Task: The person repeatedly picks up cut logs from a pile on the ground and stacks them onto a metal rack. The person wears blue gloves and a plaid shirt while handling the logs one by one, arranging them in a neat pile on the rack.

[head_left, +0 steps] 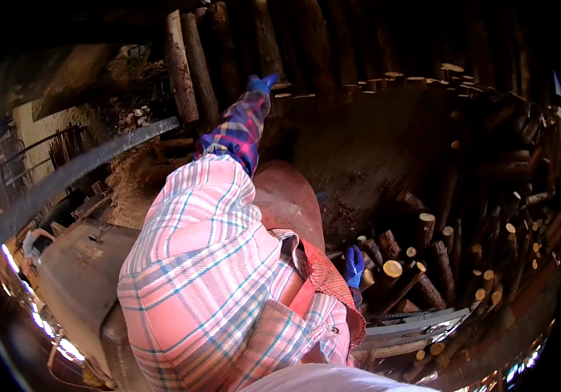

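Note:
My left arm, in a dark plaid cuff below a pink checked sleeve, reaches far forward. My left hand (263,83), in a blue glove, is beside the lower end of an upright log (268,46). Its fingers look stretched and apart, with nothing visible in them; whether it touches the log is unclear. Low on my right side, my right hand (353,266), also blue-gloved, hangs next to a cut log (392,268) among several short logs. Its fingers are too small and shadowed to read. A red apron (290,202) hangs in front of me.
Upright logs (179,72) line the far side. More cut logs (427,222) crowd the right. A curved grey metal bar (91,147) crosses the left, above a tan metal panel (87,268). A grey metal rail (411,328) lies at lower right. Dark ground (359,150) lies between.

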A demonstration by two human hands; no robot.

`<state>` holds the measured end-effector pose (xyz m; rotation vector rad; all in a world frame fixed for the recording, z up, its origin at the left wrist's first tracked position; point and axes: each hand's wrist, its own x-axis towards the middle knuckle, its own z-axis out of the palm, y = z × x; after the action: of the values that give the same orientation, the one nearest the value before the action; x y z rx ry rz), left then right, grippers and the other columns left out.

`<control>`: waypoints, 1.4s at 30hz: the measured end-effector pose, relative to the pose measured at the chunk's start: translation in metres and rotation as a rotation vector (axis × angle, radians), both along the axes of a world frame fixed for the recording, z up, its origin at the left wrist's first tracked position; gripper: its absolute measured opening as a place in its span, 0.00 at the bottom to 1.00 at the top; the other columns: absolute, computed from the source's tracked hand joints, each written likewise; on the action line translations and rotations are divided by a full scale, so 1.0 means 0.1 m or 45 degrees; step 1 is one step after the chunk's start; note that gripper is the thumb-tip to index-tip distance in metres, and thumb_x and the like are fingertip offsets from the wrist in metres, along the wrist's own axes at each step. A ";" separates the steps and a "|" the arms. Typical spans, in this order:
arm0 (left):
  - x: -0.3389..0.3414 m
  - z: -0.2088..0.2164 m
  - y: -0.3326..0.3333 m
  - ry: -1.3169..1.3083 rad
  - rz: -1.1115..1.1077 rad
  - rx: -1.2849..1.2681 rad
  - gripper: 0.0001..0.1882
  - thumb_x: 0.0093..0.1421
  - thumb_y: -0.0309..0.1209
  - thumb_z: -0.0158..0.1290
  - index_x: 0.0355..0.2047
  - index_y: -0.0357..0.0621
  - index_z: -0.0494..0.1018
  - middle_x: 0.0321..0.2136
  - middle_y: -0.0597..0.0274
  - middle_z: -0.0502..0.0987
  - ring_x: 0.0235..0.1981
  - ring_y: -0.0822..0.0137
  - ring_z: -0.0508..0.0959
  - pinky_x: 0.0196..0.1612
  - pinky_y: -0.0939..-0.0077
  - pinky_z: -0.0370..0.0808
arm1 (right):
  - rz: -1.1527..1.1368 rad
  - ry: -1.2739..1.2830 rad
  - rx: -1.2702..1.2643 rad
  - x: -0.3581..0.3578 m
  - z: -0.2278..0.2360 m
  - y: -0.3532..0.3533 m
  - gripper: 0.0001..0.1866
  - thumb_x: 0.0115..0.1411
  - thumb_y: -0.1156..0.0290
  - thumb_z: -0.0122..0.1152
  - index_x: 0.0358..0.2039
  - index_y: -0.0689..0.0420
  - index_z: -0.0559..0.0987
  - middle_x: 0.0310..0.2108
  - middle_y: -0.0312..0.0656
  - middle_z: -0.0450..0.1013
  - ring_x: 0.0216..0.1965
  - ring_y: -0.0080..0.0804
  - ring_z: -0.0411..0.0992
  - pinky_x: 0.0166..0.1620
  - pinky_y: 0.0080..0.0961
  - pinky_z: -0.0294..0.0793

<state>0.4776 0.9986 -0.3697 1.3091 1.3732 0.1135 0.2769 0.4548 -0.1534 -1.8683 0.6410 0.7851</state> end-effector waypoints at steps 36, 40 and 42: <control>-1.19 2.95 -3.62 -0.530 -2.442 -0.284 0.36 0.54 0.44 0.60 0.53 0.30 0.61 0.42 0.51 0.73 0.43 0.65 0.74 0.47 0.72 0.71 | -1.388 -0.850 0.851 0.25 0.46 -0.34 0.24 0.50 0.60 0.70 0.43 0.58 0.74 0.33 0.37 0.73 0.32 0.27 0.71 0.36 0.29 0.73; -1.50 2.70 -4.07 -0.401 -2.284 -0.505 0.33 0.54 0.42 0.60 0.52 0.34 0.62 0.42 0.56 0.72 0.42 0.68 0.73 0.46 0.73 0.70 | -1.532 -1.207 0.566 -0.52 0.75 -1.39 0.27 0.48 0.67 0.72 0.47 0.58 0.70 0.39 0.37 0.72 0.37 0.27 0.71 0.41 0.28 0.73; -1.58 2.61 -4.27 -0.403 -2.349 -0.399 0.33 0.54 0.42 0.60 0.52 0.35 0.62 0.43 0.57 0.72 0.43 0.68 0.72 0.47 0.72 0.70 | -1.678 -1.399 0.744 -0.87 0.91 -1.97 0.26 0.48 0.69 0.72 0.47 0.59 0.71 0.41 0.40 0.72 0.37 0.28 0.72 0.42 0.28 0.74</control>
<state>0.3199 0.5714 -0.1090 1.6847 -0.4113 -1.0354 0.1902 0.2580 -0.0621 -0.7563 0.6163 -0.8112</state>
